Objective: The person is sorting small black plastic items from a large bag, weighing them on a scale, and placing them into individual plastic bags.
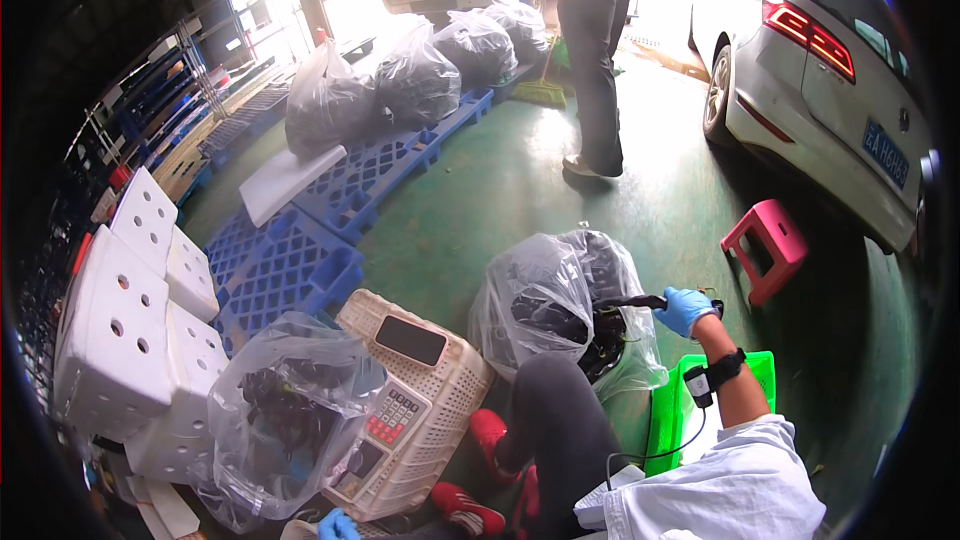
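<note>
My right hand (688, 312), in a blue glove, is closed on a long, dark, slender thing (640, 302) that I cannot name surely. The thing's other end reaches into a large clear plastic bag (530, 290) full of similar dark, glossy pieces. Below that hand sits a bright green crate (664, 410). My left hand (338, 525), also gloved in blue, barely shows at the lower edge; its fingers are mostly cut off. Near it stands an open clear bag (290, 360) with dark contents, beside a scale with a keypad (398, 415) resting against a beige plastic crate (455, 390).
A dark phone (411, 340) lies on the beige crate. White foam boxes (110, 330) are stacked at left, by blue pallets (285, 280) bearing filled bags (415, 75). A pink stool (768, 250) and white car (800, 70) are at right. A person (597, 60) stands ahead.
</note>
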Tool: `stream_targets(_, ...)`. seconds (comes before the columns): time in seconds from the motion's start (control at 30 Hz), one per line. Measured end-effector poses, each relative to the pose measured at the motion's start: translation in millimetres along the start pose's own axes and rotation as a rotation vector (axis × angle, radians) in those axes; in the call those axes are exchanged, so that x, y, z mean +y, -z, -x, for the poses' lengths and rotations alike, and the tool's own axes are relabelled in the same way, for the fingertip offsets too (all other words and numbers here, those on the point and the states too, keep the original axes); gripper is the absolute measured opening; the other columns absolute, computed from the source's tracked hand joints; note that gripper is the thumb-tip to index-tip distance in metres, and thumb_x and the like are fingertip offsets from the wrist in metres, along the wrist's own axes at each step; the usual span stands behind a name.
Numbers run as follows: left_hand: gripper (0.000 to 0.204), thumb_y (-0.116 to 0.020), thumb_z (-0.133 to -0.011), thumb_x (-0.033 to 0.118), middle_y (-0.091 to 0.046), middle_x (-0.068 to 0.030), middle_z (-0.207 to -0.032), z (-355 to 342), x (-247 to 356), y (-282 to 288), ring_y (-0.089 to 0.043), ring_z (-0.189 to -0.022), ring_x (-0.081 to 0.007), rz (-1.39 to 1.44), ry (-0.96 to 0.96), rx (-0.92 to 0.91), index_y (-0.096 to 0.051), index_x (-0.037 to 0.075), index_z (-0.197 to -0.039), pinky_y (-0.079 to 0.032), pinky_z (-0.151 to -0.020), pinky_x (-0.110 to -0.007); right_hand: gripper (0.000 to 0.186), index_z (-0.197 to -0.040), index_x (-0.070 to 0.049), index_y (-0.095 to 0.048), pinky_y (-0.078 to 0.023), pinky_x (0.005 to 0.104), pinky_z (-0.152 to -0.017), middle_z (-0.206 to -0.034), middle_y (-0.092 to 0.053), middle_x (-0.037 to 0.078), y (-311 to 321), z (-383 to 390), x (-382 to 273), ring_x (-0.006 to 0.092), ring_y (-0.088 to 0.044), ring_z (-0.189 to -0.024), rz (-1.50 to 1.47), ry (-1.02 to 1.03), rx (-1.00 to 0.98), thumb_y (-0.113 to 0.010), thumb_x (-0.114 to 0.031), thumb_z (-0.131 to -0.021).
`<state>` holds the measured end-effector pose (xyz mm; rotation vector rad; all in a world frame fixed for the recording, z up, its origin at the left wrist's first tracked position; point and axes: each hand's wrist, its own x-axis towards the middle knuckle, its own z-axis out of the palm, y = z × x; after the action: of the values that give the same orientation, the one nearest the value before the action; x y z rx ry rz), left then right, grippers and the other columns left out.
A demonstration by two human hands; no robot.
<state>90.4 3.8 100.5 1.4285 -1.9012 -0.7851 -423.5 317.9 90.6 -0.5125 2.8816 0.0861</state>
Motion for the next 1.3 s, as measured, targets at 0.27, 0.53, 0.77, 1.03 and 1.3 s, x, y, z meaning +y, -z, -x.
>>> stream_targets(0.27, 0.028, -0.059, -0.089, 0.008, -0.063, -0.0075, -0.098, 33, 38, -115, -0.062, -0.088, -0.0127, 0.734, 0.077, -0.836, -0.055, -0.001, -0.115, -0.052, -0.078, -0.026, 0.031, -0.097, -0.005, -0.056, -0.049, 0.0410, -0.065, -0.080, -0.065, 0.017, 56, 123, -118, 0.0364, -0.063, -0.074, -0.705, 0.499, 0.016, -0.063, -0.032, -0.084)
stream_targets(0.53, 0.025, -0.055, -0.091, 0.024, -0.052, -0.0002, -0.069, 32, 66, -99, -0.052, -0.067, -0.0142, 1.371, 0.369, -0.348, -0.058, 0.001, -0.102, -0.046, -0.072, -0.033, 0.042, -0.121, -0.004, -0.052, -0.046, 0.0327, -0.081, -0.100, -0.063, 0.014, -65, 191, -247, 0.0211, -0.060, -0.090, -1.069, 1.098, -0.789, -0.056, -0.034, -0.092)
stream_targets(0.77, 0.039, -0.057, -0.080, 0.000, -0.061, -0.0083, -0.094, 41, -4, -69, -0.061, -0.087, -0.0168, 0.957, 0.384, -0.478, -0.050, 0.000, -0.118, -0.050, -0.079, -0.028, 0.014, -0.093, -0.005, -0.057, -0.042, 0.0193, -0.063, -0.079, -0.056, -0.001, -52, 179, -269, 0.0063, -0.050, -0.069, -1.696, 0.613, -0.976, -0.057, -0.019, -0.091)
stream_targets(1.03, 0.054, -0.065, -0.085, 0.010, -0.053, -0.0088, -0.125, 67, 12, -115, -0.052, -0.110, -0.0173, 0.814, 0.086, -0.921, -0.040, 0.001, -0.132, -0.042, -0.095, -0.029, 0.018, -0.093, -0.005, -0.058, -0.045, 0.0269, -0.062, -0.077, -0.058, 0.003, -58, 181, -309, 0.0120, -0.055, -0.067, -1.873, 0.382, -1.017, -0.059, -0.023, -0.089)
stream_targets(1.3, 0.033, -0.057, -0.091, 0.013, -0.060, -0.0052, -0.112, 55, 20, -88, -0.055, -0.103, -0.0139, 0.952, 0.404, -0.712, -0.052, 0.001, -0.122, -0.045, -0.089, -0.027, 0.047, -0.119, 0.004, -0.044, -0.044, 0.0329, -0.084, -0.106, -0.057, 0.015, -50, 167, -291, 0.0220, -0.057, -0.098, -1.119, 0.919, -0.484, -0.058, -0.032, -0.091)
